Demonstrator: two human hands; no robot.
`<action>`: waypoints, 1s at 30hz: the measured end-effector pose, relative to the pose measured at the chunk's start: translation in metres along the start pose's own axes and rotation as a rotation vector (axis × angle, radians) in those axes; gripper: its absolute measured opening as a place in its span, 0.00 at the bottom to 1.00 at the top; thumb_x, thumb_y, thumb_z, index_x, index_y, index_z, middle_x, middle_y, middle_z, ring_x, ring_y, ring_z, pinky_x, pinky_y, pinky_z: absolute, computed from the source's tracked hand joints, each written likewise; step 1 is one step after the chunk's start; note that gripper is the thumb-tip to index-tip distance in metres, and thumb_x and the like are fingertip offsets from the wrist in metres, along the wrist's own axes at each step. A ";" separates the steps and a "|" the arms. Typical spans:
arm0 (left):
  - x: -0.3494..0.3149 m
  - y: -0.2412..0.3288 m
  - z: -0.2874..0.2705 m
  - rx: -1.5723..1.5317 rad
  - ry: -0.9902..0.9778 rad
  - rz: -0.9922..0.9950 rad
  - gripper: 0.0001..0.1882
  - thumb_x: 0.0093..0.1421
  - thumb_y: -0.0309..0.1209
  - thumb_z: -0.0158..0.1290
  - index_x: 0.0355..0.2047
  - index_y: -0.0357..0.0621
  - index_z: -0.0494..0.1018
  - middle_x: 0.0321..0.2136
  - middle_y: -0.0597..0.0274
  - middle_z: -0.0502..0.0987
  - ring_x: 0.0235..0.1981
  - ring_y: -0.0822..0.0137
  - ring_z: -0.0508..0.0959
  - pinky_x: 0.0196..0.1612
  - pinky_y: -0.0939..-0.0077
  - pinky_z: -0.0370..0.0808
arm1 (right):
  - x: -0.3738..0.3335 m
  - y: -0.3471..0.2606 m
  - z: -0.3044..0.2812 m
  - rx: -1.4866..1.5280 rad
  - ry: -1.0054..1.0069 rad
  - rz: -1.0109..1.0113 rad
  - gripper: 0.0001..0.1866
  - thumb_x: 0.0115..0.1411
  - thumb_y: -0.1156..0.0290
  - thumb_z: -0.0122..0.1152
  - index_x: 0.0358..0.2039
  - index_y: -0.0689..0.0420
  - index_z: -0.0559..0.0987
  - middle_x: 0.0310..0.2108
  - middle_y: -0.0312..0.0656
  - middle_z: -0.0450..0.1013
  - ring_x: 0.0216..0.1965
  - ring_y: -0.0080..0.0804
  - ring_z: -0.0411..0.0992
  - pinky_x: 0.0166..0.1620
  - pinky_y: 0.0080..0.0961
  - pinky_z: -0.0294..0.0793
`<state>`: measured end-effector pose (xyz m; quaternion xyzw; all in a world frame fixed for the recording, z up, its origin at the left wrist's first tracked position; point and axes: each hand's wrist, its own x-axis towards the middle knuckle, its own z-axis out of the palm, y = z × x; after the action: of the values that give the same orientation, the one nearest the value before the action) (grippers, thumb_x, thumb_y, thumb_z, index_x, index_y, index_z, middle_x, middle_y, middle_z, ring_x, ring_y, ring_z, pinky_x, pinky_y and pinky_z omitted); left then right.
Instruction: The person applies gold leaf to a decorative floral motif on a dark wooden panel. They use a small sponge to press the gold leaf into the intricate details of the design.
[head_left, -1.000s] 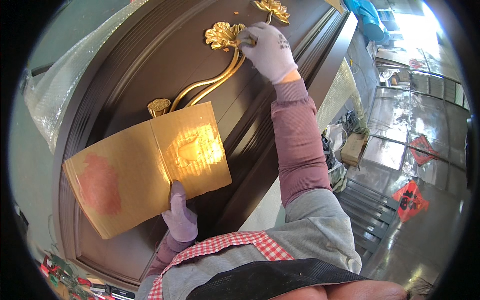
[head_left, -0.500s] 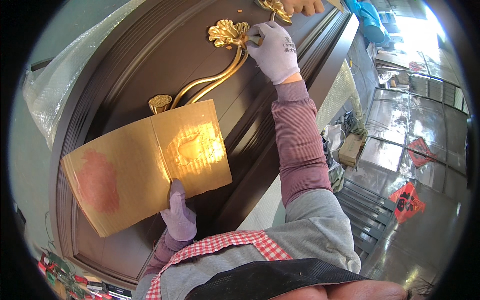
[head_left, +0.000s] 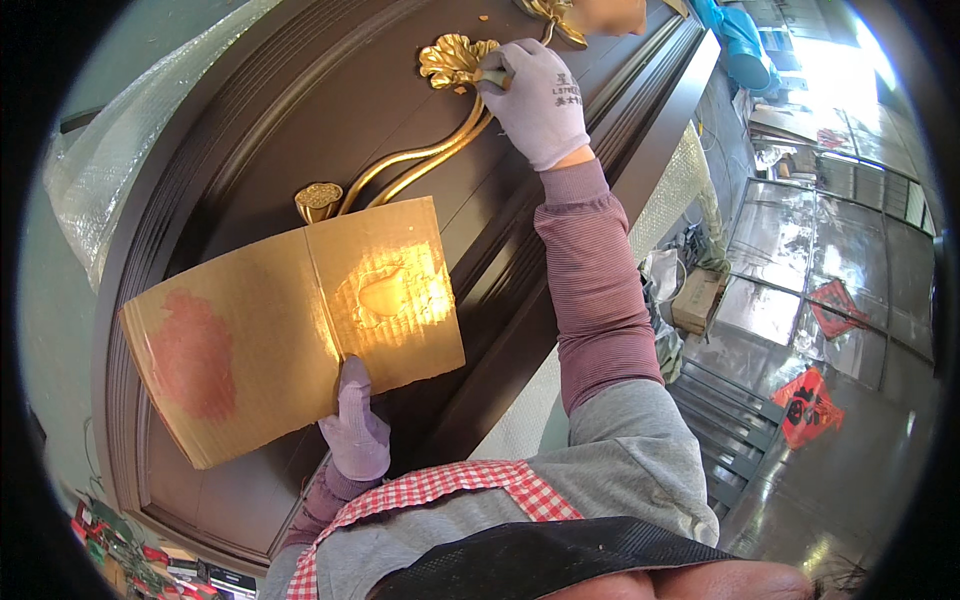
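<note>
Gold flower (head_left: pixel 450 62) edge work seems underway, right hand (head_left: pixel 535 105) pinching some small tool (head_left: pixel 491 76), left hand (head_left: pixel 357 430) clamping cardboard (head_left: pixel 270 330); next bit probably wants a steady touch.

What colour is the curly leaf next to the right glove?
The ruffled leaf ornament is shiny gold, best seen in the head view.

Print (head_left: pixel 566 92) on glove (head_left: pixel 535 118) and red diamond (head_left: pixel 806 408)
</note>
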<state>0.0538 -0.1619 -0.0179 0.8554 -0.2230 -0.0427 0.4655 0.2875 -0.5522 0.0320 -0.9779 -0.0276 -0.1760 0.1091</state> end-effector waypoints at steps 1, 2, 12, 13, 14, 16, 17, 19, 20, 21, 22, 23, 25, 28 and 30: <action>0.000 0.000 -0.002 0.006 -0.004 0.000 0.48 0.64 0.05 0.45 0.81 0.53 0.52 0.70 0.35 0.69 0.68 0.38 0.74 0.68 0.43 0.74 | 0.001 -0.002 0.000 0.001 0.009 -0.006 0.10 0.54 0.73 0.74 0.37 0.56 0.84 0.41 0.46 0.81 0.44 0.53 0.79 0.49 0.45 0.81; 0.001 0.000 -0.003 0.011 -0.007 0.001 0.48 0.63 0.04 0.44 0.81 0.53 0.52 0.70 0.35 0.68 0.68 0.38 0.74 0.68 0.43 0.74 | 0.000 0.000 -0.001 -0.031 -0.026 -0.001 0.11 0.54 0.72 0.74 0.38 0.56 0.85 0.41 0.46 0.81 0.44 0.52 0.79 0.49 0.45 0.81; -0.003 -0.005 0.007 -0.072 0.053 0.061 0.40 0.69 0.09 0.44 0.79 0.48 0.53 0.67 0.32 0.71 0.64 0.38 0.76 0.67 0.42 0.74 | 0.010 0.016 -0.016 0.061 0.077 0.018 0.15 0.58 0.71 0.73 0.47 0.56 0.89 0.47 0.46 0.83 0.50 0.48 0.81 0.56 0.40 0.80; -0.002 -0.005 0.006 -0.075 0.051 0.046 0.39 0.70 0.10 0.44 0.79 0.48 0.54 0.66 0.32 0.71 0.64 0.38 0.77 0.67 0.43 0.74 | 0.015 0.014 -0.010 0.067 0.067 0.001 0.14 0.59 0.72 0.72 0.46 0.54 0.89 0.46 0.45 0.83 0.50 0.49 0.81 0.56 0.41 0.80; -0.002 -0.005 0.006 -0.079 0.048 0.030 0.38 0.70 0.11 0.44 0.78 0.47 0.55 0.66 0.32 0.72 0.64 0.38 0.77 0.67 0.44 0.74 | 0.019 0.013 -0.009 0.032 0.039 -0.018 0.14 0.59 0.71 0.72 0.46 0.53 0.90 0.46 0.45 0.83 0.50 0.49 0.81 0.55 0.41 0.80; -0.002 -0.002 0.005 -0.081 0.045 -0.008 0.35 0.71 0.13 0.45 0.77 0.45 0.56 0.65 0.33 0.74 0.62 0.38 0.78 0.67 0.45 0.74 | 0.029 0.009 -0.009 -0.037 -0.020 -0.055 0.13 0.59 0.70 0.71 0.46 0.51 0.90 0.46 0.44 0.83 0.50 0.50 0.80 0.55 0.42 0.80; -0.002 -0.001 0.006 -0.075 0.051 -0.014 0.34 0.72 0.14 0.45 0.76 0.44 0.57 0.64 0.34 0.75 0.61 0.38 0.78 0.67 0.45 0.74 | 0.032 0.010 -0.009 -0.096 -0.036 -0.085 0.12 0.60 0.69 0.68 0.44 0.50 0.90 0.45 0.43 0.83 0.48 0.50 0.81 0.54 0.44 0.80; 0.001 0.000 0.007 -0.050 0.087 0.005 0.32 0.72 0.15 0.45 0.75 0.42 0.59 0.62 0.35 0.77 0.60 0.38 0.79 0.66 0.44 0.74 | 0.043 0.011 -0.003 -0.121 -0.176 -0.078 0.11 0.61 0.68 0.67 0.43 0.50 0.90 0.45 0.44 0.83 0.47 0.51 0.81 0.54 0.44 0.81; 0.001 0.001 0.007 -0.047 0.101 0.005 0.30 0.72 0.15 0.45 0.74 0.41 0.61 0.61 0.35 0.78 0.59 0.38 0.79 0.66 0.43 0.74 | 0.047 0.009 -0.001 -0.133 -0.247 -0.074 0.11 0.61 0.68 0.66 0.42 0.50 0.90 0.44 0.44 0.83 0.47 0.51 0.82 0.53 0.44 0.81; 0.001 0.002 0.007 -0.069 0.108 -0.011 0.29 0.72 0.16 0.46 0.72 0.41 0.64 0.60 0.36 0.78 0.59 0.37 0.80 0.65 0.43 0.75 | 0.052 0.007 -0.001 -0.152 -0.291 -0.042 0.11 0.60 0.67 0.66 0.41 0.51 0.90 0.44 0.46 0.83 0.46 0.52 0.82 0.53 0.44 0.81; 0.005 0.006 0.004 -0.053 0.114 -0.037 0.26 0.71 0.15 0.47 0.68 0.40 0.66 0.57 0.37 0.80 0.56 0.37 0.81 0.62 0.44 0.76 | 0.059 0.003 0.000 -0.212 -0.329 -0.022 0.11 0.60 0.67 0.65 0.41 0.51 0.90 0.44 0.46 0.83 0.46 0.52 0.82 0.53 0.44 0.81; 0.010 0.011 0.002 -0.039 0.117 -0.062 0.22 0.69 0.15 0.48 0.63 0.39 0.69 0.55 0.38 0.81 0.54 0.37 0.82 0.60 0.45 0.77 | 0.065 0.002 0.004 -0.272 -0.365 0.000 0.11 0.60 0.67 0.65 0.41 0.51 0.90 0.44 0.46 0.83 0.46 0.53 0.82 0.53 0.44 0.81; 0.024 0.022 -0.003 0.041 0.130 -0.099 0.16 0.65 0.14 0.51 0.52 0.37 0.74 0.51 0.40 0.85 0.49 0.36 0.85 0.55 0.47 0.80 | 0.071 0.002 0.011 -0.320 -0.352 0.049 0.12 0.59 0.66 0.64 0.40 0.51 0.91 0.44 0.48 0.83 0.47 0.53 0.82 0.55 0.44 0.81; 0.026 0.024 -0.004 0.084 0.154 -0.072 0.14 0.63 0.14 0.52 0.49 0.36 0.76 0.50 0.41 0.86 0.48 0.35 0.86 0.55 0.47 0.81 | 0.062 0.005 -0.001 -0.187 -0.282 0.020 0.12 0.59 0.66 0.64 0.40 0.51 0.91 0.45 0.49 0.83 0.49 0.53 0.81 0.56 0.44 0.80; 0.026 0.023 -0.003 0.053 0.144 -0.075 0.14 0.63 0.14 0.52 0.49 0.36 0.76 0.50 0.41 0.86 0.48 0.35 0.86 0.57 0.46 0.80 | 0.059 0.008 0.002 -0.186 -0.305 -0.031 0.12 0.59 0.68 0.63 0.40 0.52 0.90 0.46 0.49 0.83 0.50 0.53 0.81 0.56 0.44 0.80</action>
<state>0.0701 -0.1812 0.0057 0.8760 -0.1579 0.0075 0.4556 0.3443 -0.5584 0.0498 -0.9986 -0.0426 -0.0288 0.0099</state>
